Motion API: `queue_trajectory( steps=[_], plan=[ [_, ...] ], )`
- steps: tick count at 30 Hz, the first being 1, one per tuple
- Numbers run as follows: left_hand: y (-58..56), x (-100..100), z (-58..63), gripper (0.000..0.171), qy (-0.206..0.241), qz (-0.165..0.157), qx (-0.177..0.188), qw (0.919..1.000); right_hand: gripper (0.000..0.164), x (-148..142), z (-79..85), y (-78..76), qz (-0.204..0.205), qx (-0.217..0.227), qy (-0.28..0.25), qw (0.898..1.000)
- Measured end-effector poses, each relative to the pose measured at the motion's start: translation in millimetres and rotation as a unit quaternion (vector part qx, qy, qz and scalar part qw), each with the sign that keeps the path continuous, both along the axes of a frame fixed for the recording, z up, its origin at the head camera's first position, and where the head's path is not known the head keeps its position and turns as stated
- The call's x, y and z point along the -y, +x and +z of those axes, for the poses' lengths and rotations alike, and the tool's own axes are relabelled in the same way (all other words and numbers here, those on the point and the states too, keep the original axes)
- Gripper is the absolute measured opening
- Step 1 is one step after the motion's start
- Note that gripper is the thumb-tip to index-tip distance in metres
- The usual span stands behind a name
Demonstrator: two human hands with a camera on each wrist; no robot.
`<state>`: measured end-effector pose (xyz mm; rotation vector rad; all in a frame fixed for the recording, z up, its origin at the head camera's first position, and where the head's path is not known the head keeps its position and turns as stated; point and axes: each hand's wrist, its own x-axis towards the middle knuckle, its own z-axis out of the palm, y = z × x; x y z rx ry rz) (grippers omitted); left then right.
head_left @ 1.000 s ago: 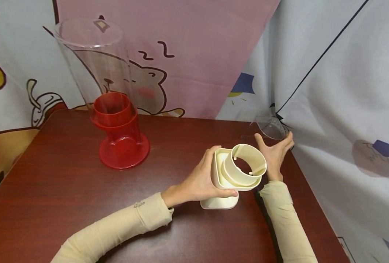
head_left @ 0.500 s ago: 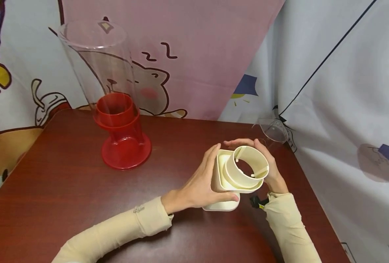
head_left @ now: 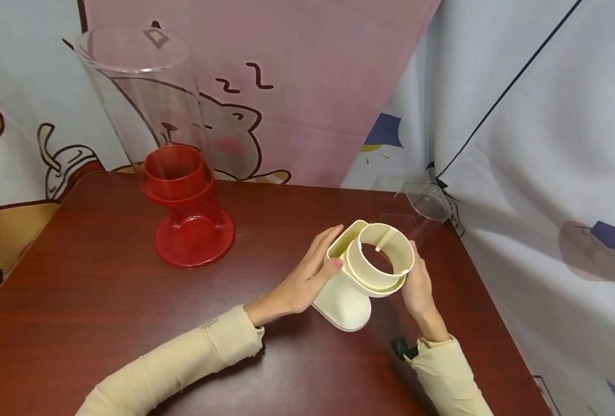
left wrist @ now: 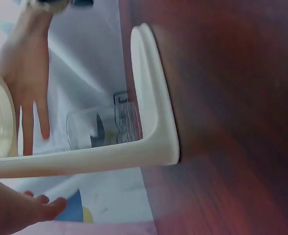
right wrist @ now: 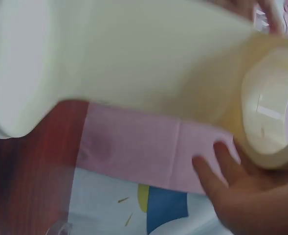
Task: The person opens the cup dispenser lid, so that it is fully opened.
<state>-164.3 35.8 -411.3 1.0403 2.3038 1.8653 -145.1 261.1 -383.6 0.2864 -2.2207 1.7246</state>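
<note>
Clear cylinder: transparent, tall, with an open rim; ten o'clock in the head view; its lower end is around the red collar beneath.

Red stand: one piece; round foot on the brown tabletop, at ten o'clock from the cream stand.

Left hand: bare, with a beige sleeve running toward seven o'clock; thumb at the near rim, fingers along the far side, holding the cream stand's corner between them at its nine o'clock.

Cream stand: open ring above, rounded base below; between both hands, ring toward two o'clock, base toward seven; contact of base with tabletop cannot be told.

Right hand: bare; against the ring at its four o'clock; fingers extended rather than wrapped, as the left wrist view shows.

Clear container: transparent, partly hidden; one o'clock from the ring, near the table's far corner.

White cloth: printed, hanging at three o'clock.
</note>
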Motion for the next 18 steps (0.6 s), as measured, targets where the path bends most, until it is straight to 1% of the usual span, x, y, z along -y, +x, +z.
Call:
queue_trajectory(
  steps=[2, 3, 4, 6, 8, 10, 12, 13, 15, 18],
  plan=[
    [-4.4, 2, 2.4, 0.065, 0.005, 0.005, 0.015, 0.9999, 0.058, 2, 0.1, 5.8, -0.05, 0.005, 0.046, 0.998],
    [-5.8, 2, 4.6, 0.063, 0.008, 0.01, 0.016, 0.9998, 0.061, 2, 1.1, 7.6, -0.056, 0.003, 0.051, 0.997],
    [-7.0, 2, 7.2, 0.062, 0.012, 0.018, 0.009, 0.9997, 0.064, 2, 2.7, 7.2, -0.04, -0.007, 0.039, 0.998],
    [-6.3, -1, 14.8, 0.062, 0.017, 0.041, -0.024, 0.9987, 0.069, 1, 7.1, 3.9, 0.006, -0.034, 0.0, 0.999],
    [-0.3, -5, 23.5, 0.065, 0.007, 0.072, -0.067, 0.9951, 0.077, 1, 12.1, -1.9, 0.07, -0.066, -0.053, 0.994],
    [9.4, -10, 31.0, 0.075, -0.029, 0.098, -0.096, 0.9901, 0.086, 2, 14.9, -8.1, 0.14, -0.083, -0.092, 0.982],
    [18.8, -14, 34.5, 0.084, -0.078, 0.111, -0.108, 0.9848, 0.091, 7, 12.6, -9.9, 0.163, -0.085, -0.11, 0.977],
    [21.3, -15, 34.6, 0.09, -0.102, 0.114, -0.111, 0.982, 0.093, 10, 10.7, -9.8, 0.168, -0.085, -0.111, 0.976],
    [21.5, -16, 33.6, 0.098, -0.135, 0.117, -0.105, 0.9784, 0.093, 14, 4.7, -3.8, 0.155, -0.067, -0.11, 0.979],
    [10.6, -13, 31.3, 0.1, -0.143, 0.121, -0.089, 0.9783, 0.093, 18, -2.8, 5.4, 0.123, -0.067, -0.067, 0.988]
  ],
)
